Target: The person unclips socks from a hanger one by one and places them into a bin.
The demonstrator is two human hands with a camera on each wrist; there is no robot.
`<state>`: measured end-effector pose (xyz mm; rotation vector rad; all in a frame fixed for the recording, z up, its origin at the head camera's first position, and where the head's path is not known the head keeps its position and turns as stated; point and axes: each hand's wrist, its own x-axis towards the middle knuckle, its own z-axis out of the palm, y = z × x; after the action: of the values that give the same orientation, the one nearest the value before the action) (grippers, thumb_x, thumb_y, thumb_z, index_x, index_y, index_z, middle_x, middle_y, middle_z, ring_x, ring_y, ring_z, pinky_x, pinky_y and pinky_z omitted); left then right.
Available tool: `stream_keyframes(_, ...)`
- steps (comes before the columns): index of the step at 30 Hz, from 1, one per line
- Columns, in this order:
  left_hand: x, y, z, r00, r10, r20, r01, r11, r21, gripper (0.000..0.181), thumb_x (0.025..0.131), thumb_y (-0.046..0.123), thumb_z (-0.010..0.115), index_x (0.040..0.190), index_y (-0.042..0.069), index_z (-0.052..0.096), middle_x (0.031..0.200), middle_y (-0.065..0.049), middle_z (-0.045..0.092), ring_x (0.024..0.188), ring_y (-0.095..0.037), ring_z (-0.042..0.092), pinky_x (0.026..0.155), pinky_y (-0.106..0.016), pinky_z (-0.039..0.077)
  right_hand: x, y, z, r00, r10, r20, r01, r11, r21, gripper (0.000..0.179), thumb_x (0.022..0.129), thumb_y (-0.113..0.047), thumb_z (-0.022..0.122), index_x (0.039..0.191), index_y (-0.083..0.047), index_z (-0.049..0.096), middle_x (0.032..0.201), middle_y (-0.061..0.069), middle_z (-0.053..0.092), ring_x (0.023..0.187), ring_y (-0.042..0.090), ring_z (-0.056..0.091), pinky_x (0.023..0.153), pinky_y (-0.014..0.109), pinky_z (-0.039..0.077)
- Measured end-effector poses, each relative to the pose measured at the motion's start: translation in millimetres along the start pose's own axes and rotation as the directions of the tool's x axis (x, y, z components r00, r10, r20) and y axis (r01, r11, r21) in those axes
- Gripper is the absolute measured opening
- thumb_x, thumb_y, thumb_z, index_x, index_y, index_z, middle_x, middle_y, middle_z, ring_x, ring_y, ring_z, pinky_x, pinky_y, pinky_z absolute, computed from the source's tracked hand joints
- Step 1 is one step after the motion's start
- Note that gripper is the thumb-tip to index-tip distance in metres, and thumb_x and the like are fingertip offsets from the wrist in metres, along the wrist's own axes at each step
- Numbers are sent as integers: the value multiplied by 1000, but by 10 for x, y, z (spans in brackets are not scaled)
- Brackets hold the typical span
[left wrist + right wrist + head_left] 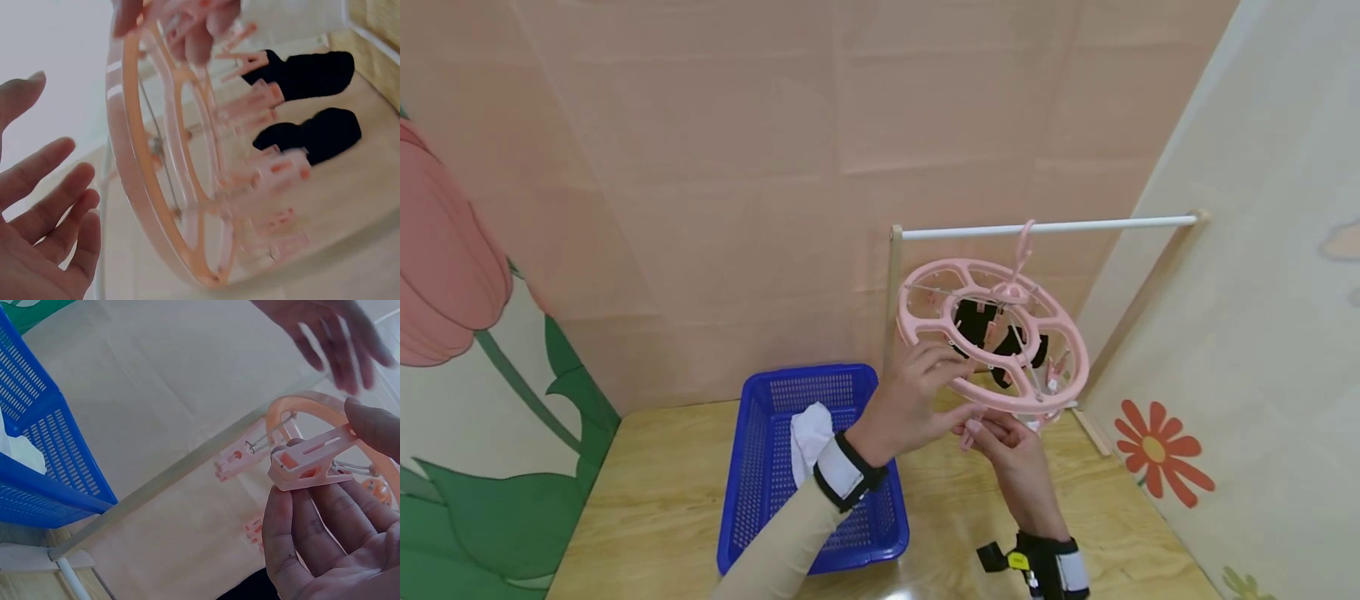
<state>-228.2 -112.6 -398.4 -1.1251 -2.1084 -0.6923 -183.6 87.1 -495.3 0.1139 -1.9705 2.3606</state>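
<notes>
A round pink clip hanger [1077, 354] hangs by its hook from a white rail. My right hand [1018, 467], below the near rim, pinches a pink clothespin [312, 459] between thumb and fingers; no cloth shows in its jaws. Close by on the left is my left hand [906, 408], its fingers spread and holding nothing in the left wrist view. Two black socks [315, 75] hang at the hanger's far side, among several other pink clothespins [281, 175] that look blurred. In the head view the hanger's ring partly covers the socks.
A blue plastic basket [730, 500] stands on the wooden table [647, 492] to the left, with a white cloth item [810, 437] inside. The white rail [1112, 225] runs between wooden posts. A printed wall [1262, 333] borders the right side.
</notes>
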Motion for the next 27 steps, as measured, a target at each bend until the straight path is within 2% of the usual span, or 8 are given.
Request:
stream_keyframes(5, 93, 78, 83, 997, 58, 45, -58, 998, 7, 45, 86, 43, 86, 121, 15, 76, 125, 1, 74, 126, -18, 65, 114, -34, 48, 15, -27, 54, 998, 39, -39, -40, 998, -38, 43, 104, -16, 67, 140, 4, 56, 108, -13, 78, 97, 4, 72, 91, 26, 56)
stream_keyframes(6, 105, 86, 97, 997, 64, 50, -64, 998, 1, 45, 86, 43, 86, 121, 16, 76, 126, 1, 74, 125, -19, 66, 114, -36, 47, 21, -31, 66, 998, 40, -47, -42, 998, -41, 39, 103, -15, 67, 138, 1, 59, 108, -13, 78, 98, 4, 72, 91, 26, 56)
stream_keyframes(10, 118, 119, 125, 996, 56, 73, -54, 998, -33, 48, 86, 41, 87, 123, 13, 75, 126, -1, 74, 126, -21, 66, 116, -39, 47, 41, -25, 121, 998, 8, -61, -9, 1000, -27, 25, 102, -8, 67, 126, -6, 69, 103, -13, 78, 99, 4, 72, 90, 26, 56)
stream_keyframes(13, 123, 141, 126, 995, 45, 92, -42, 998, -38, 50, 86, 41, 87, 124, 12, 75, 127, -2, 74, 126, -21, 67, 115, -37, 48, 56, -21, 158, 998, -19, -59, 18, 1000, -15, 24, 100, -4, 67, 122, -13, 72, 105, -14, 78, 101, 3, 71, 90, 25, 55)
stream_keyframes(17, 148, 156, 125, 991, 36, 128, -38, 999, 15, 51, 87, 44, 85, 126, 13, 75, 128, -1, 75, 126, -17, 67, 113, -33, 49, 75, -18, 185, 997, -29, -66, 27, 999, -24, 23, 99, -3, 68, 118, -15, 74, 106, -14, 77, 101, 3, 69, 89, 26, 55)
stream_keyframes(22, 185, 151, 135, 982, 8, 190, -25, 996, 90, 51, 90, 50, 81, 128, 15, 76, 130, 0, 75, 126, -15, 67, 112, -34, 48, 101, -25, 207, 996, -1, -86, -3, 999, -48, 20, 101, -7, 68, 115, -18, 75, 104, -15, 76, 98, 4, 67, 88, 25, 54)
stream_keyframes(27, 206, 129, 169, 965, 11, 260, -45, 991, 123, 42, 94, 51, 76, 122, 19, 77, 129, 4, 75, 125, -12, 67, 113, -32, 47, 131, -40, 260, 996, -8, -92, 5, 1000, -28, 33, 99, 1, 66, 116, -26, 75, 107, -19, 76, 100, 2, 67, 89, 23, 53)
